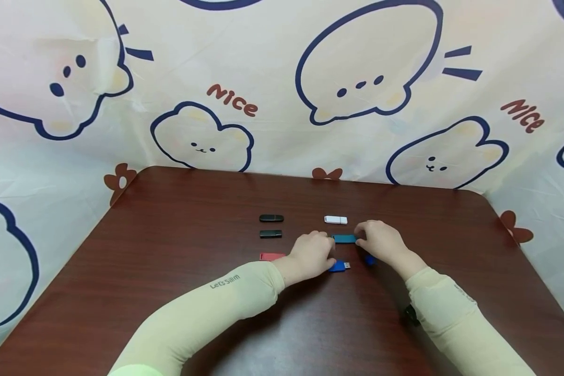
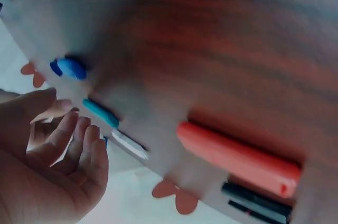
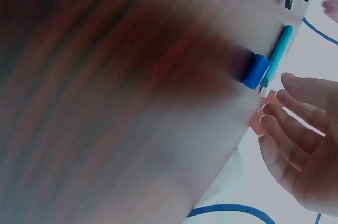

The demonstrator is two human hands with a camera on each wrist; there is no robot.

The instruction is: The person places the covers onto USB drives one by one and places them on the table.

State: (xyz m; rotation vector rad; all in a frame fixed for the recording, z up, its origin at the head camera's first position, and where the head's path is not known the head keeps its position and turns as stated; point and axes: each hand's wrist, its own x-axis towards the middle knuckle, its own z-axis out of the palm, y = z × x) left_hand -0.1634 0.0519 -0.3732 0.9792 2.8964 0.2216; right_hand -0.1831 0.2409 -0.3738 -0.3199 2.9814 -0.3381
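A teal USB stick (image 1: 344, 238) lies on the brown table between the two hands. My left hand (image 1: 312, 256) is at its left end, fingers loosely bent; whether they touch it I cannot tell. At the other end is my right hand (image 1: 382, 242), its fingers relaxed and nothing held in the right wrist view. Nearer to me lies a blue USB stick (image 1: 337, 267), metal plug bare and pointing right, partly behind the left hand. Its separate blue cap (image 3: 256, 71) rests beside the teal stick, below the right hand.
A white USB stick (image 1: 336, 220) lies behind the teal one. Further left are two black USB sticks, one (image 1: 271, 218) behind the other (image 1: 270, 234). A red USB stick (image 1: 272, 257) is partly covered by the left forearm. A printed cloth (image 1: 282, 141) surrounds the table's far edge.
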